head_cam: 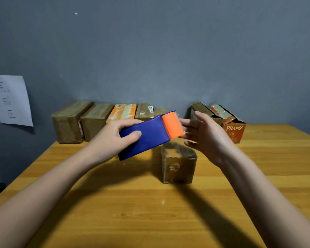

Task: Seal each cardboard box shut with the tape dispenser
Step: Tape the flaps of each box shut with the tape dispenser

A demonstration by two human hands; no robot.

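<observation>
A big grey wall (168, 51) fills the back of the room. A white sheet of paper (10, 100) with hand-drawn marks is stuck on it at the left.

Below the wall is a wooden table (132, 212) with yellow-brown stripes.

Along the back of the table, against the wall, stands a row of brown boxes (82, 120). They sit side by side and look wrapped in shiny tape. One box in the row is orange and white (122, 111). Off to the right, apart from the row, is an orange box (233, 130) with the word PRAMY on its front. Its top flaps stand open.

In the middle of the table sits one small brown box (178, 165), alone, with shiny tape on it.

Above that box, in the air, is the tape dispenser (149, 136). It is dark blue with an orange end that points right.

The left hand (113, 138) holds the blue part, with the thumb on top and the fingers curled round the far edge.

The right hand (204, 135) is just beside the orange end. Its fingers are spread and reach toward the tip. I cannot tell if they touch it or pinch any tape.
</observation>
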